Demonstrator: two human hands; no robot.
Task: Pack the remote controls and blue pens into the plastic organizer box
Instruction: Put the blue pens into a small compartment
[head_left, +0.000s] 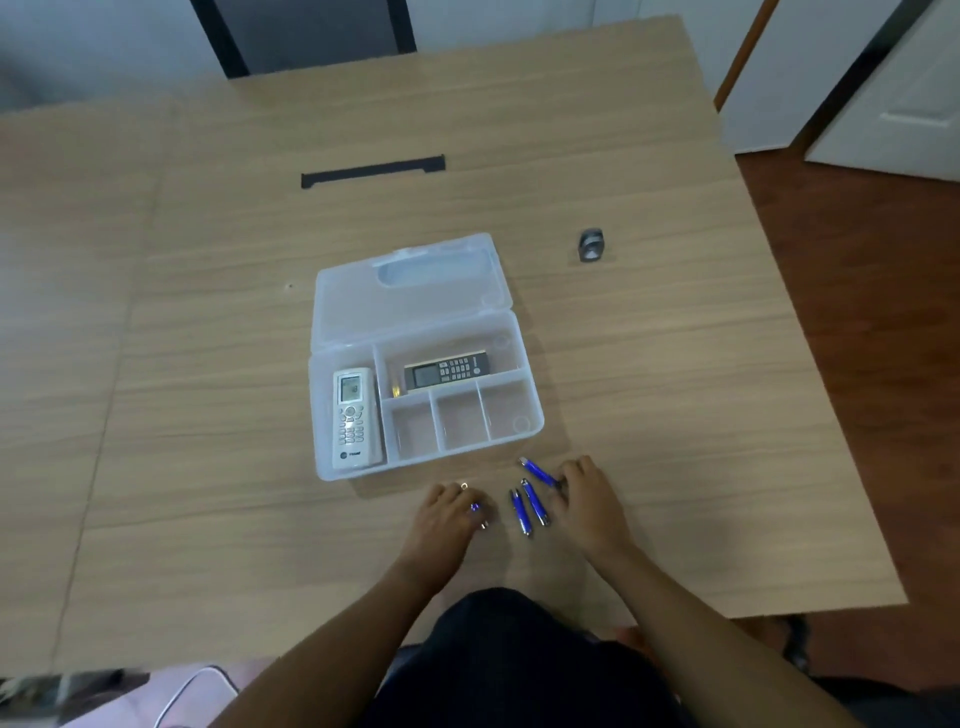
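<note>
A clear plastic organizer box (530, 410) lies open on the table, lid folded back. A white remote (354, 418) lies in its long left compartment. A black remote (447, 368) lies in the upper right compartment. The three small front compartments hold nothing. In front of the box, two blue pens (529, 506) lie side by side between my hands. My left hand (451, 512) is closed over another blue pen (477, 512), mostly hidden under the fingers. My right hand (589, 499) grips one end of a blue pen (539, 472) that points toward the box.
A small dark metal object (591, 245) stands to the back right of the box. A black strip (373, 171) is set in the table further back. The table's right edge (810, 395) drops to a wooden floor. A dark chair (306, 31) stands beyond the far edge.
</note>
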